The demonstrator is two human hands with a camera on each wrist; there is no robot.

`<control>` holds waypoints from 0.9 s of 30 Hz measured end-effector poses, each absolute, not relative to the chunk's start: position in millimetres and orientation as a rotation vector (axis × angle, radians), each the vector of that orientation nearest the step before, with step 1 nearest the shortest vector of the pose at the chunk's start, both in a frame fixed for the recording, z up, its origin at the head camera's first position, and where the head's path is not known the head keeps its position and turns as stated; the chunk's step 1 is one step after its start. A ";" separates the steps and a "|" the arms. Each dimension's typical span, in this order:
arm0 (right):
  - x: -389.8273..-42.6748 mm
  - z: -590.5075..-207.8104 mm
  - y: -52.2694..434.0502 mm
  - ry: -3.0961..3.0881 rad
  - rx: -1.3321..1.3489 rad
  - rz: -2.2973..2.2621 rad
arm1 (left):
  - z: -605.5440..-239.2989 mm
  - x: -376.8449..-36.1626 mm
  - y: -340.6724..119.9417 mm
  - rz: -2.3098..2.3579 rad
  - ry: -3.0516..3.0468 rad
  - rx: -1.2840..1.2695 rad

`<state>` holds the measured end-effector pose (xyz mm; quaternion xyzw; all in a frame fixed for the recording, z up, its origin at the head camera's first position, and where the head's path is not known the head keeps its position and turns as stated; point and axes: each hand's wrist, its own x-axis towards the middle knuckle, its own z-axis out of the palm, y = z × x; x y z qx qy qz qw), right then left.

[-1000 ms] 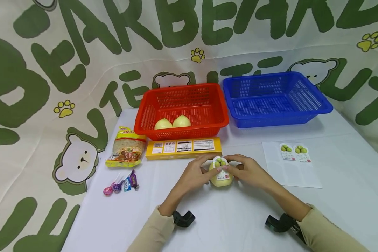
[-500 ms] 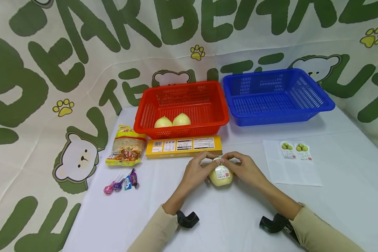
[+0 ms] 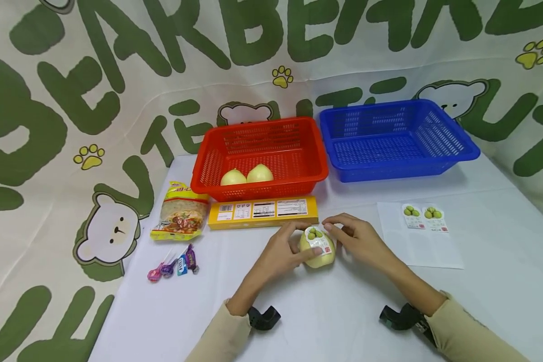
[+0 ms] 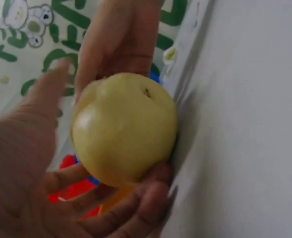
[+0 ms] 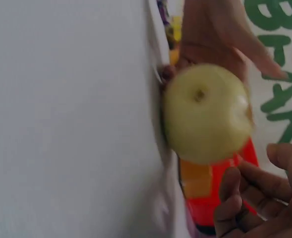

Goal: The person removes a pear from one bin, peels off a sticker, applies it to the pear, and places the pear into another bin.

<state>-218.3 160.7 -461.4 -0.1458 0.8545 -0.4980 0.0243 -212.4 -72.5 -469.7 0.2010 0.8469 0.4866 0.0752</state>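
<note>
A pale yellow pear (image 3: 314,260) stands on the table in front of me, bearing a white sticker (image 3: 318,240) printed with green fruit. My left hand (image 3: 278,252) holds it from the left, thumb across the sticker's lower part. In the left wrist view, that hand's fingers curl under the pear (image 4: 123,131). My right hand (image 3: 359,242) is at the pear's upper right side. Seen from the right wrist, its fingers (image 5: 264,191) are loosely bent and apart from the pear (image 5: 207,116).
Two more pears (image 3: 260,173) lie in a red basket (image 3: 314,173) beside a blue basket (image 3: 389,173). A yellow box (image 3: 263,212), a noodle packet (image 3: 181,213) and several wrapped sweets (image 3: 174,264) lie to the left. At right is a sheet (image 3: 416,251) with two stickers (image 3: 423,218).
Both thumbs were on the sticker, first at its middle, then at its top. Now my right hand has drawn back to the right, and my left thumb lies lower on the sticker.
</note>
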 end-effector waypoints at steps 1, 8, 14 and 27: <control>-218.1 -458.3 167.9 2.710 -0.527 -1.510 | -469.2 -211.1 -73.0 1.416 2.557 0.652; -229.0 -426.4 232.8 3.202 -0.804 -1.170 | -472.6 -207.2 -63.4 1.113 2.803 0.951; -247.9 -401.2 297.3 3.386 -0.562 -0.885 | -454.2 -220.2 -57.0 1.160 2.810 0.938; -306.1 -385.6 419.9 3.228 0.001 -0.579 | -370.1 -288.2 -20.0 1.389 2.735 0.945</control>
